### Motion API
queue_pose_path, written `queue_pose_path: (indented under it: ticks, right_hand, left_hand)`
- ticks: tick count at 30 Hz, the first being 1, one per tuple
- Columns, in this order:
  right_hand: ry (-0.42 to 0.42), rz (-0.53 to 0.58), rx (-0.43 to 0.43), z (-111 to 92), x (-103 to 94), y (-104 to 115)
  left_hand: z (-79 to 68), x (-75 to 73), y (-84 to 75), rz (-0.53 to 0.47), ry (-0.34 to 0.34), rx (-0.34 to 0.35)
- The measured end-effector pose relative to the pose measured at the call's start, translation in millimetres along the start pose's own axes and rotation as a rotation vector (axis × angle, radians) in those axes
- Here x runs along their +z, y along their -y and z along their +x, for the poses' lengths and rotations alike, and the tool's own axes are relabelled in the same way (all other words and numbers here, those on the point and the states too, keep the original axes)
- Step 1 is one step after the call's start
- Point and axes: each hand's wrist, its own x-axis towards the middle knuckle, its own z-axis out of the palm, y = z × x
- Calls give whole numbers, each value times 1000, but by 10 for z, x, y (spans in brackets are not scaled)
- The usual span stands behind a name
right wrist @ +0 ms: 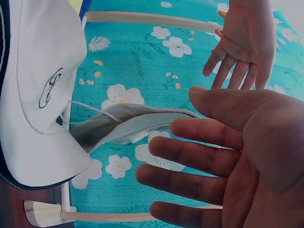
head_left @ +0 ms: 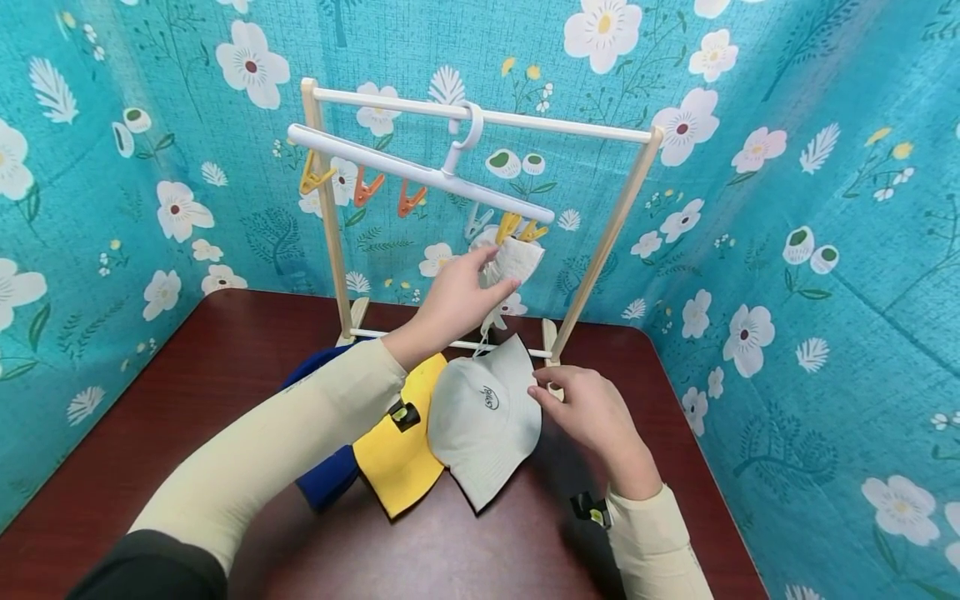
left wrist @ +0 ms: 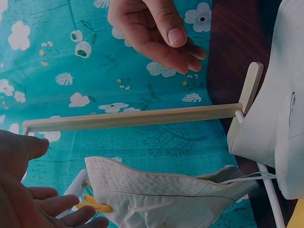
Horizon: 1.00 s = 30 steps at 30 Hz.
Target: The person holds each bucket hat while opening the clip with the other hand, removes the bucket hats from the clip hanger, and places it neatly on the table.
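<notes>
A white brimmed hat (head_left: 522, 260) with a thin cord hangs under the right end of the white hanger (head_left: 375, 154), its edge gripped by yellow clips (head_left: 508, 227). My left hand (head_left: 461, 296) is beside this hat, fingers loosely extended; the left wrist view shows nothing in its grasp. Lower down, my right hand (head_left: 592, 417) is held with fingers apart and slightly bent, palm bare in the right wrist view. Its fingertips overlap the edge of a pale bucket hat (head_left: 472, 433) with a small dark emblem. The cord reaches down toward that pale hat.
A yellow hat (head_left: 401, 471) and a blue hat (head_left: 330, 479) lie left of the pale one on the dark red table (head_left: 247, 350). The hanger hooks over a wooden rack (head_left: 570, 127). Orange clips (head_left: 367, 187) and a yellow clip (head_left: 315, 175) hang at its left.
</notes>
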Motion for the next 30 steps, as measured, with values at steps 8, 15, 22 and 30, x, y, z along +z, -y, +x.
queue_pose_path:
  ticks: [8, 15, 22, 30]
  right_hand:
    - [-26, 9, 29, 7, 37, -13]
    - [-49, 34, 78, 83, 61, -60]
    - [-67, 79, 114, 207, 57, -23]
    - [-80, 112, 133, 361, 76, 47]
  left_hand:
    - [171, 72, -9, -18, -12, -4]
    - [316, 86, 17, -18, -34, -25]
    - [432, 108, 5, -25, -48, -55]
    - [532, 143, 4, -36, -48, -89]
